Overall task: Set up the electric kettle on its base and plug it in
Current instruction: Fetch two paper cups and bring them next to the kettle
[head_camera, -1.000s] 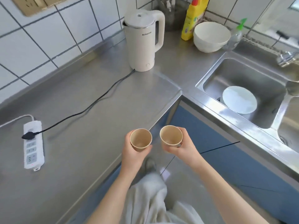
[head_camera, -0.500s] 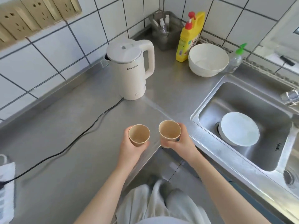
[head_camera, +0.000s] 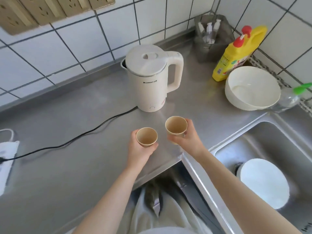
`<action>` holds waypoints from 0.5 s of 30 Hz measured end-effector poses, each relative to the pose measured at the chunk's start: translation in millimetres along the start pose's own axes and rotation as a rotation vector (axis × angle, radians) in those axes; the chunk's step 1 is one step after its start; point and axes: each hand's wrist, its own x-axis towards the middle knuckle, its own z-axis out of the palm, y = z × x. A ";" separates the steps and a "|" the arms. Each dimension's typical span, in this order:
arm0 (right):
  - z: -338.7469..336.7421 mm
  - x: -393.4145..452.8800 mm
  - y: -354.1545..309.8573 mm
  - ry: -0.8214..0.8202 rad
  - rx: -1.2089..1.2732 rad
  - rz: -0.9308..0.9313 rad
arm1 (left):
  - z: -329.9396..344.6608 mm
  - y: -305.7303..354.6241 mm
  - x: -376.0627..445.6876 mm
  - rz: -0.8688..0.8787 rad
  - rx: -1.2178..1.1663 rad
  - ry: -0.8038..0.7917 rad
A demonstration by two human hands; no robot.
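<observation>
From the head view, the white kettle stands upright on the shiny metal tabletop, close to the tiled wall. Its lid is down and its handle points to the right. A black cord runs from the bottom of the kettle across the tabletop to a white power strip at the left edge. The plug end is cut off by the edge, so you cannot tell if it is pushed in.

The left hand is wrapped around a small tan cup; its grip is closed on that cup. The right hand is closed on another tan cup. Both cups are open side up, look empty, and are held just in front of the kettle, near each other but not touching.

A white bowl and a yellow bottle stand to the right of the kettle. A white plate lies in the sink.
</observation>
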 end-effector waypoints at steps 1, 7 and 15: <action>-2.1 8.9 -2.0 -0.013 -0.034 -0.007 | 5.9 1.8 3.7 -0.017 -0.018 0.018; -14.8 42.6 2.2 -0.058 -0.131 -0.013 | 27.3 7.2 26.7 -0.060 -0.055 0.143; -20.0 58.0 14.5 -0.107 -0.153 -0.009 | 44.0 1.1 26.5 -0.078 0.030 0.164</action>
